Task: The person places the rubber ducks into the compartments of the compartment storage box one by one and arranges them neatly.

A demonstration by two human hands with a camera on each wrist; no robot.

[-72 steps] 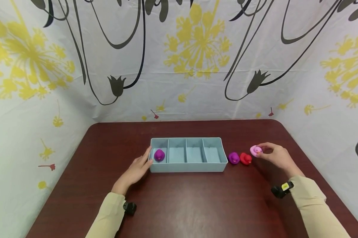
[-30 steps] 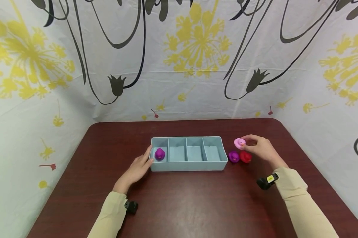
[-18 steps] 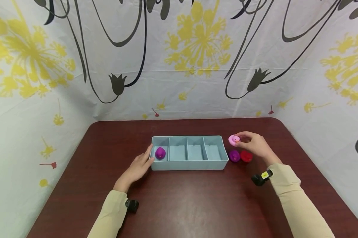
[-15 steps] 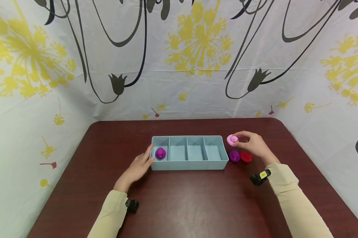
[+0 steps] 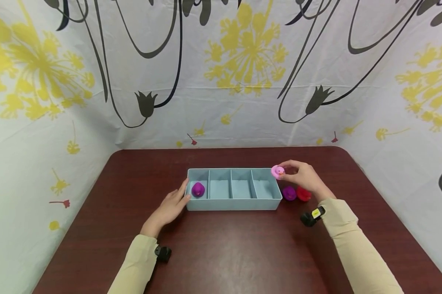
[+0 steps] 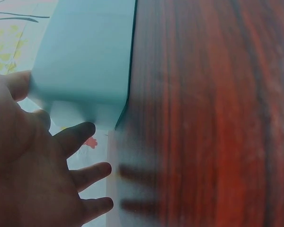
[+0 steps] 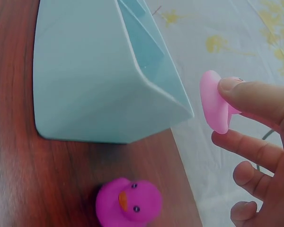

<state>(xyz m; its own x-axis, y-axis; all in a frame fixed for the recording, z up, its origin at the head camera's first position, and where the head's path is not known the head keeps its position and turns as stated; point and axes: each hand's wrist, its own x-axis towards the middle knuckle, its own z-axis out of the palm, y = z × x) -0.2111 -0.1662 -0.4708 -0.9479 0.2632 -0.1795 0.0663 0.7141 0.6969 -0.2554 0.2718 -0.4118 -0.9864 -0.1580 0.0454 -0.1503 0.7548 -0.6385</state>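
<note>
A light blue tray [image 5: 233, 204] with several compartments in a row stands on the table. My left hand [image 5: 169, 208] touches its left end, fingers extended; the left wrist view shows those fingers [image 6: 87, 177] spread beside the tray's end wall. Between thumb and fingers, my right hand [image 5: 303, 177] pinches a pink rubber duck [image 5: 277, 172] above the tray's right back corner. In the right wrist view the pink duck [image 7: 213, 101] hangs just off the tray's rim. A purple duck [image 5: 197, 189] sits in the leftmost compartment.
Right of the tray, a second purple duck [image 5: 289, 193] and a red duck [image 5: 303, 194] sit side by side on the dark wooden table [image 5: 235, 253]. A white patterned cloth [image 5: 243, 122] hangs behind and at both sides.
My right hand has carried the pink duck leftward from the far right, past the purple and red ducks, to the tray's right end. The left hand stays at the tray.
</note>
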